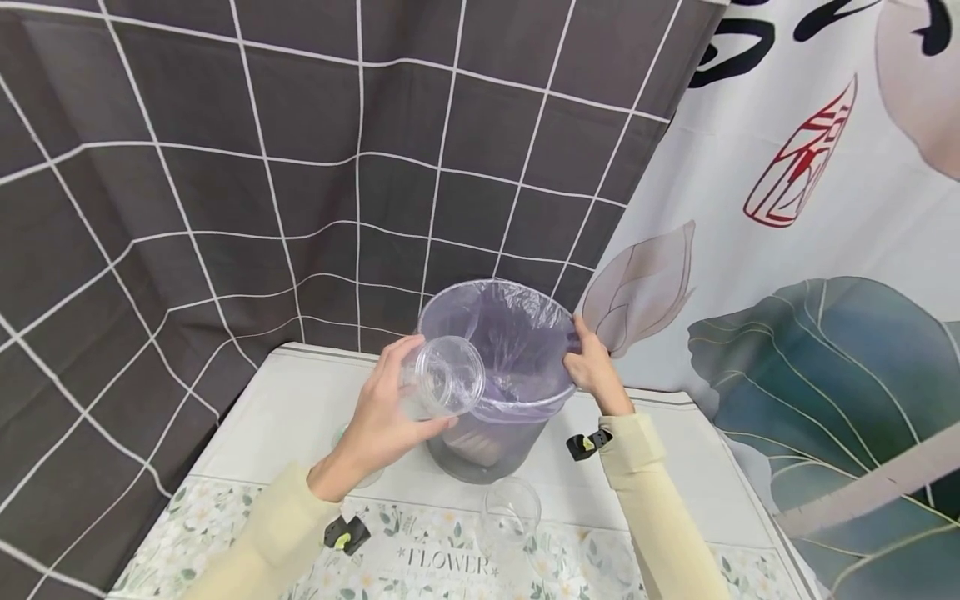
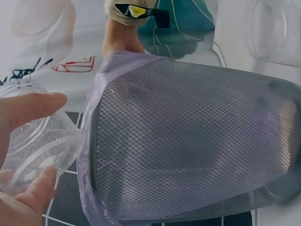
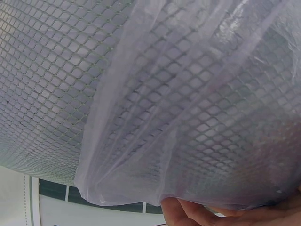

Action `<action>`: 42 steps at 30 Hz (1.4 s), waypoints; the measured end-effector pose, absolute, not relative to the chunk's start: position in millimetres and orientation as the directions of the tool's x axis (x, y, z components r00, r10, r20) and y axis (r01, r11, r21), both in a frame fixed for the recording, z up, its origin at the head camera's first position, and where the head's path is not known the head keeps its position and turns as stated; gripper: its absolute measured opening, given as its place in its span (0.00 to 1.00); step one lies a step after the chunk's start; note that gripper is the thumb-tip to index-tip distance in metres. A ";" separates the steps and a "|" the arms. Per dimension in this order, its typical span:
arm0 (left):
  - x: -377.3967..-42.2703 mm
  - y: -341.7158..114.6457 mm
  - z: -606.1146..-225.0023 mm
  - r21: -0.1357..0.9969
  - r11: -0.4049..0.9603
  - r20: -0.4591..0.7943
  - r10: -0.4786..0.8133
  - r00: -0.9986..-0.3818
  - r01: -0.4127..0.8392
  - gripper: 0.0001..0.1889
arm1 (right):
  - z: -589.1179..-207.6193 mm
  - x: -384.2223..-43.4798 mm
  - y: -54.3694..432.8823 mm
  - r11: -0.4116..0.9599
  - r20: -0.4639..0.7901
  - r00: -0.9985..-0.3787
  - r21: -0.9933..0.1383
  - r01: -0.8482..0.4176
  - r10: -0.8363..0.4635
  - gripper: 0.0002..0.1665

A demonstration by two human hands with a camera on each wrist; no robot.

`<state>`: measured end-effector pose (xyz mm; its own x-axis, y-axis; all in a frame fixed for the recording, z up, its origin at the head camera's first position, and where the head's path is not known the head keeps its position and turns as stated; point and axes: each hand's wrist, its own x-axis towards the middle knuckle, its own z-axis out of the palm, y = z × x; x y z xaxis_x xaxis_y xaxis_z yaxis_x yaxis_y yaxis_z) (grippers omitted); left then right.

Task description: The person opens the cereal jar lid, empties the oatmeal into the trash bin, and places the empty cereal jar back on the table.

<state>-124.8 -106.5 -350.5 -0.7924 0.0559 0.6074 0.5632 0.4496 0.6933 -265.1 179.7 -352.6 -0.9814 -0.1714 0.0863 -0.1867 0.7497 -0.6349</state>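
Observation:
My left hand [image 1: 381, 412] grips a clear plastic jar [image 1: 442, 379], tilted with its round end toward the bin's mouth. In the left wrist view, the thumb and fingers lie around the transparent jar [image 2: 42, 146], close to the bin's rim. The mesh trash bin [image 1: 480, 450] is lined with a thin purple trash bag [image 1: 525, 333] folded over its rim. On the bin's right side, my right hand [image 1: 595, 367] holds the rim through the bag. In the right wrist view, its fingers [image 3: 183, 212] show at the bag's edge.
A clear plastic container [image 1: 512, 508] stands on the table in front of the bin. Another clear item is partly hidden behind my left wrist. The white table [image 1: 292, 417] has a floral cloth [image 1: 420, 542]. A dark gridded curtain [image 1: 300, 192] hangs behind.

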 end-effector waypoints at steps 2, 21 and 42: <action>-121.8 -107.3 -351.7 0.744 0.415 0.560 0.040 -0.827 0.524 0.52 | -353.5 -264.6 179.5 0.751 0.080 -0.982 -0.635 -0.181 -0.168 0.49; -109.1 -102.7 -357.9 0.847 0.333 0.448 -0.025 -0.894 0.415 0.51 | -355.6 -266.4 175.5 0.748 0.080 -0.983 -0.640 -0.178 -0.166 0.49; -83.8 -83.1 -331.3 0.890 0.274 0.375 0.012 -0.927 0.364 0.47 | -354.5 -265.4 180.1 0.745 0.098 -0.982 -0.640 -0.187 -0.162 0.48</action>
<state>-83.8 -83.1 -331.3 -0.9268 0.0124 0.3754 0.3642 0.2740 0.8901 -265.4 180.1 -354.5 -0.9819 -0.1623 0.0979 -0.1870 0.7453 -0.6399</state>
